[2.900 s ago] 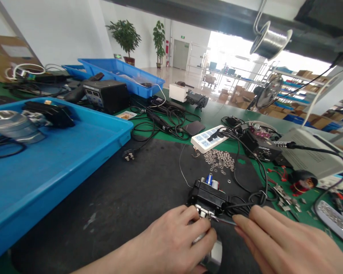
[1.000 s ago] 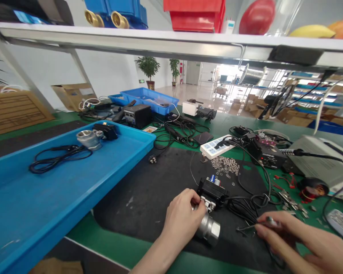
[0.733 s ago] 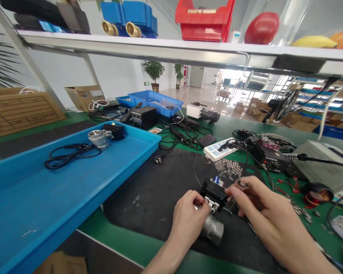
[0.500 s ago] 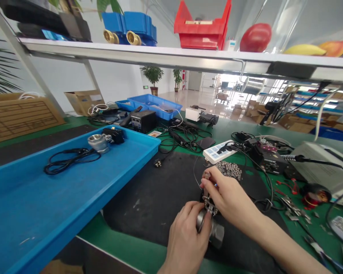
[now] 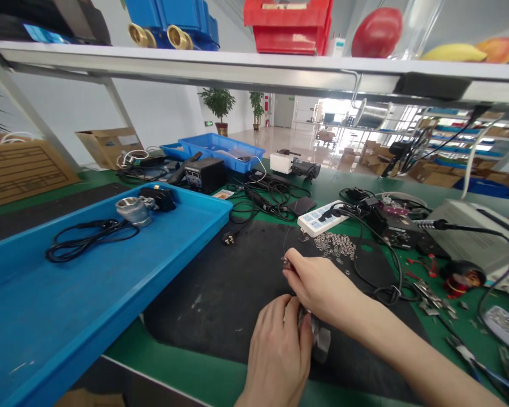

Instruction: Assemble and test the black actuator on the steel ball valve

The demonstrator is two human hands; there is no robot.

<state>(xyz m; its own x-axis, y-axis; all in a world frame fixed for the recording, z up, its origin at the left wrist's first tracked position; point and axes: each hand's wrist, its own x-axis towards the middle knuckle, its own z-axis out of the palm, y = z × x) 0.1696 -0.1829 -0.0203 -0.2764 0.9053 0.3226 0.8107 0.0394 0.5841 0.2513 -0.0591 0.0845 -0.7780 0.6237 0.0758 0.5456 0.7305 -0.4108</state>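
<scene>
A steel valve body with a hex end (image 5: pixel 322 342) lies on the black mat (image 5: pixel 195 322). My left hand (image 5: pixel 279 346) is wrapped round it and hides most of it. Above and beyond it, my right hand (image 5: pixel 316 280) is closed in a pinch on a small coppery metal piece (image 5: pixel 285 263); its exact kind I cannot make out. A thin wire rises from near those fingertips. My right wrist crosses over the valve body's upper part, hiding it. Many small metal nuts or washers (image 5: pixel 335 244) are scattered just beyond my right hand.
To the left stands a blue tray (image 5: pixel 186 257) holding a metal fitting (image 5: pixel 134 211) and a black cable (image 5: pixel 87 240). A white power strip (image 5: pixel 318 225) lies behind the small parts. Cables, a soldering iron (image 5: pixel 439 224) and pliers (image 5: pixel 466 353) occupy the right. A shelf (image 5: pixel 237 68) spans overhead.
My right hand has moved left and slightly up with the small metal piece, covering more of the valve body's top. My left hand keeps its grip. The camera view has shifted a little.
</scene>
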